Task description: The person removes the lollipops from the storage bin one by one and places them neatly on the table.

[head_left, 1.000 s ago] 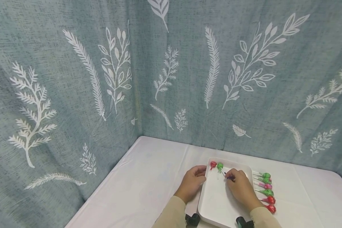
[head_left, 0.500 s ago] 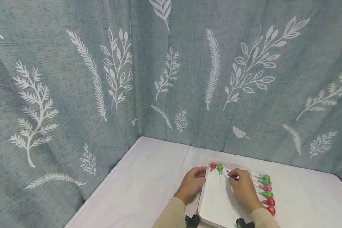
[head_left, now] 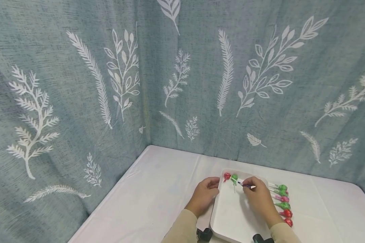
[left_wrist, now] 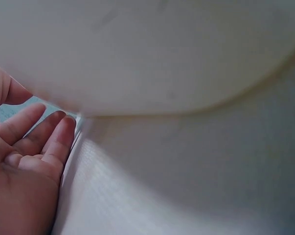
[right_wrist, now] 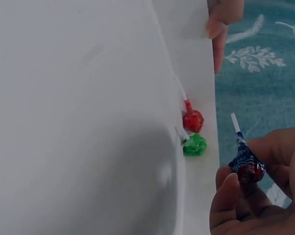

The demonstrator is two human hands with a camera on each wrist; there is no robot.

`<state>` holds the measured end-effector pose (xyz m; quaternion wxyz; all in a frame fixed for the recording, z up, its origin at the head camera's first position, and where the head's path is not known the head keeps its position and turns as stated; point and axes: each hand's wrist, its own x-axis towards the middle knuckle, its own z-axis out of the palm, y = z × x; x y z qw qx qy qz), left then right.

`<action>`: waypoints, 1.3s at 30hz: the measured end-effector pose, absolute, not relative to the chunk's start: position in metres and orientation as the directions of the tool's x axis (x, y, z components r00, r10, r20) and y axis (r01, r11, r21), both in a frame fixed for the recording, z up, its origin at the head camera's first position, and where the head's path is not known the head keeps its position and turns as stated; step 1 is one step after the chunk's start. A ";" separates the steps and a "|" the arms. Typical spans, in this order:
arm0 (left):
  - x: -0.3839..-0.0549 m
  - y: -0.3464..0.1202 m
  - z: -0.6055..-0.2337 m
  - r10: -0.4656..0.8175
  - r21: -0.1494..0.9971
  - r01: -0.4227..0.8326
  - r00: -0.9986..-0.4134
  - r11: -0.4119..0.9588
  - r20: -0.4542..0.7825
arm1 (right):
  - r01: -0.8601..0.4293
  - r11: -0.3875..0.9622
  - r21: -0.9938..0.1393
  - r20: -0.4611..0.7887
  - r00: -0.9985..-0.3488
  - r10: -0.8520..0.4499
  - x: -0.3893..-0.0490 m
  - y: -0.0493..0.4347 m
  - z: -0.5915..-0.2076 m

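Note:
My right hand (head_left: 258, 195) pinches a lollipop (right_wrist: 247, 164) in a dark blue and red wrapper, held above the white tray (head_left: 231, 216). Its white stick points toward the tray's far left corner in the head view. Inside that corner lie a red lollipop (head_left: 227, 176) and a green lollipop (head_left: 234, 178), side by side with their sticks toward me. My left hand (head_left: 203, 195) touches the tray's left side. In the left wrist view its fingers (left_wrist: 61, 137) are loosely bent beside the tray's edge, and the tray hides part of the thumb.
Right of the tray, several lollipops (head_left: 283, 205) with green, pink and red wrappers lie in a column on the white tablecloth (head_left: 167, 175), sticks toward the tray. A blue-green curtain (head_left: 200, 84) with white leaf patterns stands behind and to the left of the table.
The lollipop in my right hand has turned and moved slightly, its stick now reaching left over the green lollipop in the head view. My left hand stays against the tray.

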<state>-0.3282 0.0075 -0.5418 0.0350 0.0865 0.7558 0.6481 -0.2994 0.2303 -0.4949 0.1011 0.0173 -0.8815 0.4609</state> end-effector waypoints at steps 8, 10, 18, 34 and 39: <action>-0.327 0.006 -0.540 0.181 0.985 0.094 -0.981 0.144 0.067 | -0.136 0.597 -0.791 0.211 -0.976 0.058 -0.296 0.235 -0.485; -0.327 0.006 -0.540 0.182 0.985 0.092 -0.981 0.145 0.065 | -0.129 0.595 -0.793 0.207 -0.976 0.063 -0.294 0.236 -0.483; -0.325 0.006 -0.539 0.180 0.987 0.081 -0.982 0.142 0.055 | -0.118 0.570 -0.813 0.182 -0.982 0.057 -0.290 0.241 -0.480; -0.327 0.007 -0.540 0.192 0.989 0.091 -0.979 0.119 0.067 | -0.045 0.517 -0.855 0.106 -0.990 0.089 -0.280 0.251 -0.475; -0.326 0.007 -0.539 0.187 0.990 0.087 -0.980 0.110 0.066 | -0.024 0.497 -0.867 0.085 -0.991 0.099 -0.277 0.255 -0.474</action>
